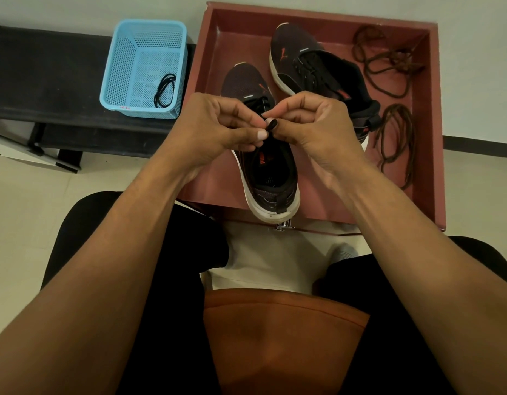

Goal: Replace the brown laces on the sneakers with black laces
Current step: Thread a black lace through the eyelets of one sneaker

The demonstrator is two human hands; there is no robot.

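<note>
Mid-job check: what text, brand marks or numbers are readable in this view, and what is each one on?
"PUMA": orange, sideways on the insole of the near sneaker; soft but legible.
Red handwriting on the front rim of the blue basket: too blurred to read.
Red tag on the tongue of the far sneaker: too small to read.
Grey insole print: unreadable.

A plain indoor room: pale floor tiles, white wall, black bench.

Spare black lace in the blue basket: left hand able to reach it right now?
Likely yes: the basket is open-topped, and nothing covers the spare black lace. But the left hand is busy pinching the near sneaker's lace.
</note>
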